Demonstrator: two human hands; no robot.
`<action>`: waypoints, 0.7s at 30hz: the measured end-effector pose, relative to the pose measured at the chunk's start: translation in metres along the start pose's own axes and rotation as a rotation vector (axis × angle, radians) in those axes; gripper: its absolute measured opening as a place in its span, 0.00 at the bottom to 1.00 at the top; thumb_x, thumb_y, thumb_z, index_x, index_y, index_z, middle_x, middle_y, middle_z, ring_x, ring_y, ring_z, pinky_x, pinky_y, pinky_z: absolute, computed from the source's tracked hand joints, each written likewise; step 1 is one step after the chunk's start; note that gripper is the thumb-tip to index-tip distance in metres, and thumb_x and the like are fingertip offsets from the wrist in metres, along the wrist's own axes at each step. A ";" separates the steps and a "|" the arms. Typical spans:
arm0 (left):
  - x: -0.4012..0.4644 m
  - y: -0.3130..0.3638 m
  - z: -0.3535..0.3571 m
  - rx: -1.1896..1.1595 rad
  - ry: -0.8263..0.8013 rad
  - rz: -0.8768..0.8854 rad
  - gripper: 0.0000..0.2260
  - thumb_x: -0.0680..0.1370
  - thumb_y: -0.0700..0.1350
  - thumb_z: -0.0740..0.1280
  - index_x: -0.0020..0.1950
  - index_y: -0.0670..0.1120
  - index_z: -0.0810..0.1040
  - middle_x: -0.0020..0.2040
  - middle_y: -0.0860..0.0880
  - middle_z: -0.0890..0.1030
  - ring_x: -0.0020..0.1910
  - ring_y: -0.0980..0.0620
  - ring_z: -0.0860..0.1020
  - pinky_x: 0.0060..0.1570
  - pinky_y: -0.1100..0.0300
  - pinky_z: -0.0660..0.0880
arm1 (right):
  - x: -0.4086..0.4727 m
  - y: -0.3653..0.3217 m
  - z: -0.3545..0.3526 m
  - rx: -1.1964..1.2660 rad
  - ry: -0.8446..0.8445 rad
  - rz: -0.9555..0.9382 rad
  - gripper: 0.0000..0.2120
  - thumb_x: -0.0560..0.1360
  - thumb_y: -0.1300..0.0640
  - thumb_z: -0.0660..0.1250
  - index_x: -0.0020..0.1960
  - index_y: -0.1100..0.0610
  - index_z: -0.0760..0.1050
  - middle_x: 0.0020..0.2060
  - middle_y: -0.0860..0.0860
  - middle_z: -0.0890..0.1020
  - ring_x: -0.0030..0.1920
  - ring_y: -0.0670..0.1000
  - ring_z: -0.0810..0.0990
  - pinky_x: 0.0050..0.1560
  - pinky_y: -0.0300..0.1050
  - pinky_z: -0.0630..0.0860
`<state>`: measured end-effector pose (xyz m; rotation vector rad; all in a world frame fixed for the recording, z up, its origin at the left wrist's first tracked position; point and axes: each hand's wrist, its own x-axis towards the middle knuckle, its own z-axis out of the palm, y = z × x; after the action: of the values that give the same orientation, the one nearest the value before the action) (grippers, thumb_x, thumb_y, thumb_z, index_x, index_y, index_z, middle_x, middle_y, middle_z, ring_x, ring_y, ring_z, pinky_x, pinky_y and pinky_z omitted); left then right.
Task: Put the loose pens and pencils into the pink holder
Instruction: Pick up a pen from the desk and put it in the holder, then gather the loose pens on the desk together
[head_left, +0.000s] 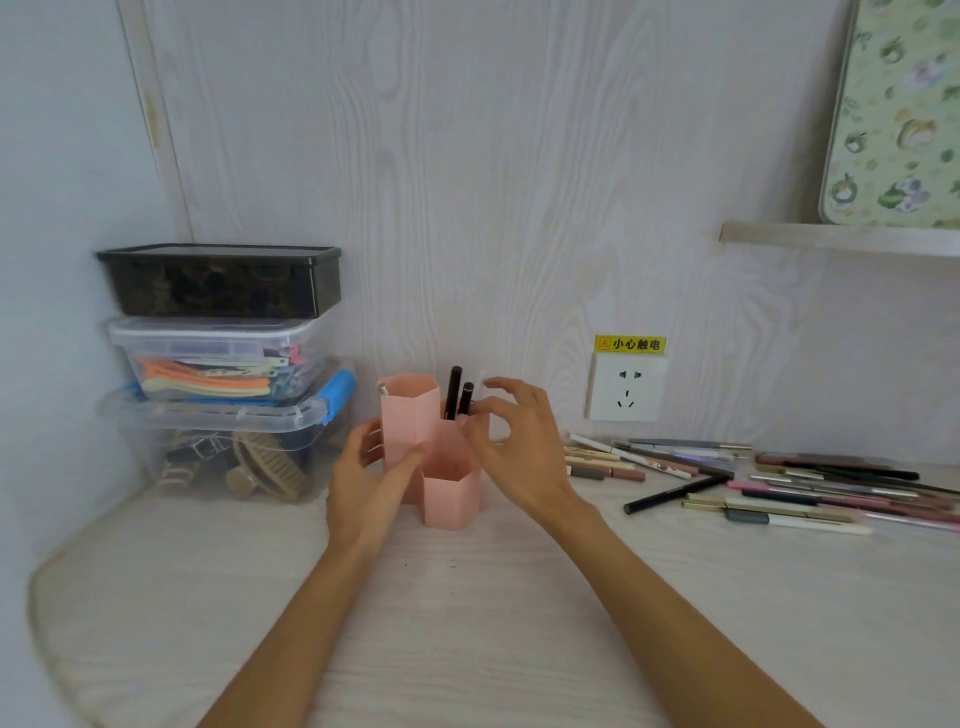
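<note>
At the centre of the frame a pink plastic holder of hexagonal tubes (410, 421) stands on the pale wood-grain desk (467, 597); 2 black pens (453, 392) stand upright in a rear tube, and a metallic tip shows at the tallest tube's left rim; the left hand (366, 480) grips the holder's left side, fingers curled round it with the thumb across its front; the right hand (514, 441) is at the holder's right, thumb and forefinger pinched close by the pens, other fingers spread, though what they pinch I cannot tell; the loose pens and pencils (769, 480) lie scattered at centre right below a white wall socket (623, 387); 3 stacked plastic boxes (223, 364) sit at centre left.
</note>
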<state>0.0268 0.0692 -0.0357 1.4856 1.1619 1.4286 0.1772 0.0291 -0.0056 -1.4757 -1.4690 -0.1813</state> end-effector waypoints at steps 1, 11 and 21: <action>0.000 0.000 0.000 0.004 0.000 0.002 0.24 0.68 0.47 0.74 0.63 0.55 0.71 0.57 0.54 0.77 0.56 0.54 0.75 0.60 0.51 0.72 | -0.001 0.000 -0.001 -0.041 -0.044 -0.011 0.09 0.74 0.53 0.66 0.52 0.51 0.81 0.61 0.48 0.76 0.64 0.47 0.67 0.62 0.42 0.65; -0.016 0.019 -0.003 0.184 0.298 0.340 0.30 0.70 0.47 0.74 0.68 0.47 0.66 0.65 0.47 0.72 0.61 0.47 0.71 0.59 0.45 0.72 | 0.001 0.055 -0.114 -0.057 -0.186 0.181 0.10 0.77 0.61 0.62 0.52 0.51 0.80 0.52 0.46 0.82 0.55 0.47 0.75 0.54 0.36 0.66; -0.077 0.061 0.099 0.597 -0.488 0.648 0.12 0.73 0.55 0.68 0.56 0.60 0.76 0.51 0.62 0.78 0.51 0.62 0.73 0.49 0.61 0.73 | -0.028 0.117 -0.175 -0.148 -0.461 0.470 0.22 0.71 0.62 0.68 0.63 0.54 0.68 0.58 0.50 0.69 0.61 0.51 0.68 0.55 0.43 0.67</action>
<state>0.1349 -0.0158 -0.0108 2.6316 0.8557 1.0093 0.3566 -0.0849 -0.0014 -2.0341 -1.4293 0.3667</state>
